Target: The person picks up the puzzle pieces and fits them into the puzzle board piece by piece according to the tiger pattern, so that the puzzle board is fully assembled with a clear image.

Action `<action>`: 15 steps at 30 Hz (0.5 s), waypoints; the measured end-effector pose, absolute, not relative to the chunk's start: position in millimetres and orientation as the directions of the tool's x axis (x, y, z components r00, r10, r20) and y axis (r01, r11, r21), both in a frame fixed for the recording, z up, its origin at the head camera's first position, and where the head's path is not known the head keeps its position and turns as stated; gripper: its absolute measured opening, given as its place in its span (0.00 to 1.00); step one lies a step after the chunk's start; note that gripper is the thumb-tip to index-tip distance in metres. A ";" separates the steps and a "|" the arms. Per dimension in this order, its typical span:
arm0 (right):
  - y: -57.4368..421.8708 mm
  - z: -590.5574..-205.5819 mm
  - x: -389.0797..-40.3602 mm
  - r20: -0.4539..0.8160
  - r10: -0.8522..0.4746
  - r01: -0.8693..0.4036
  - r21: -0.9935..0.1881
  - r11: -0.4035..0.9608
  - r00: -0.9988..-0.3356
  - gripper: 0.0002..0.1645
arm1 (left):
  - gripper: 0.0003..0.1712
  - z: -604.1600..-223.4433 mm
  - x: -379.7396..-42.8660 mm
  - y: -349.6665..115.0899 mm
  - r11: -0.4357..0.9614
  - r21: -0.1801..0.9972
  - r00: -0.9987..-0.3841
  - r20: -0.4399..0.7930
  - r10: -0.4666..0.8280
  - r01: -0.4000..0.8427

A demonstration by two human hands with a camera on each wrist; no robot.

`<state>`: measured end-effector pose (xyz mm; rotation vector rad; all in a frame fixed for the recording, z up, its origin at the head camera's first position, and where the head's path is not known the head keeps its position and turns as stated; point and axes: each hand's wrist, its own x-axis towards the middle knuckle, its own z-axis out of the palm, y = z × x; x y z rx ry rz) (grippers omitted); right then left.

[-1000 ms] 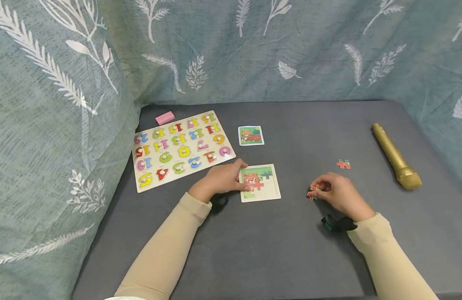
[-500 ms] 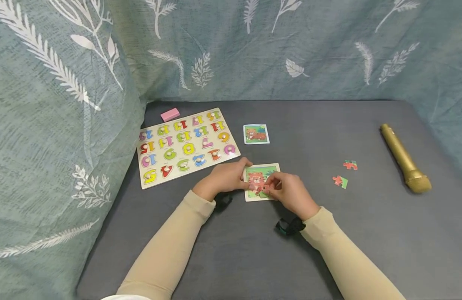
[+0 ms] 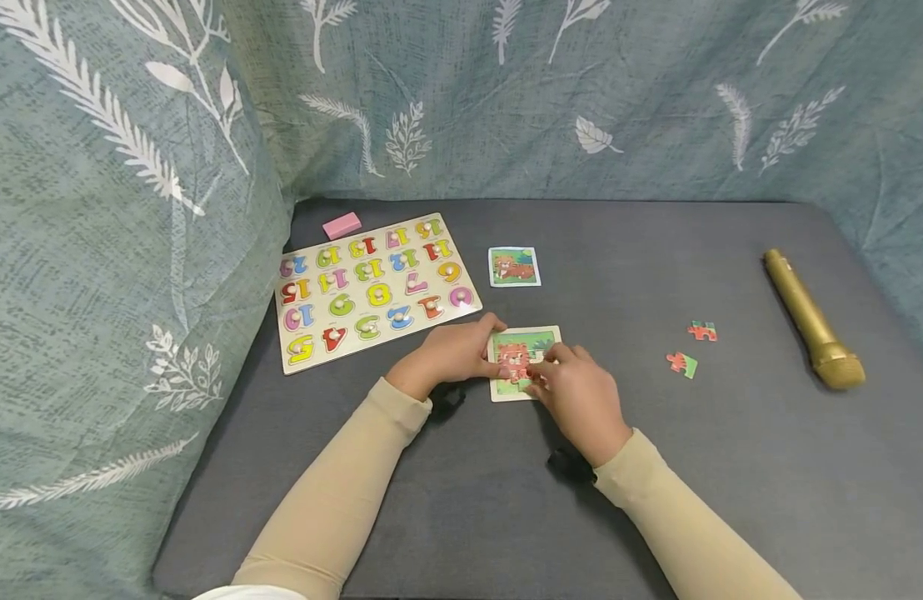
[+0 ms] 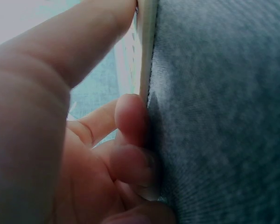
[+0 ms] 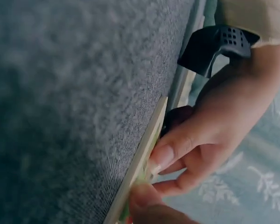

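Note:
A small jigsaw board (image 3: 532,340) with a red animal on green lies mid-table. My left hand (image 3: 452,354) grips its left side, with the thumb on top; the left wrist view shows curled fingers by the board's edge (image 4: 147,51). At the board's right half, my right hand (image 3: 583,404) pinches a jigsaw piece, mostly hidden by the fingers, against the picture. Close up, the right wrist view has thumb and fingertips at the board (image 5: 142,151). Two loose jigsaw pieces, one upper (image 3: 703,332) and one lower (image 3: 682,364), lie to the right.
A number puzzle board (image 3: 384,333) with knobbed digits lies to the left, a pink block (image 3: 342,225) behind it. Behind the jigsaw is a small picture card (image 3: 514,267). A gold microphone (image 3: 814,321) lies far right. Patterned curtain (image 3: 491,117) borders the back and left.
My right hand has come left from the loose pieces to the board, bringing a jigsaw piece, and now works it against the picture. My left hand stays on the board.

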<state>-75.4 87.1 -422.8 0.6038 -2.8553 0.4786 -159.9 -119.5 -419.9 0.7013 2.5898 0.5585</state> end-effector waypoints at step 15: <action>117.9 -408.1 -70.5 0.096 -0.642 -0.644 -0.234 0.728 -0.761 0.29 | 0.42 -419.5 -158.7 -121.5 0.791 0.480 -0.793 -0.273 0.545 0.379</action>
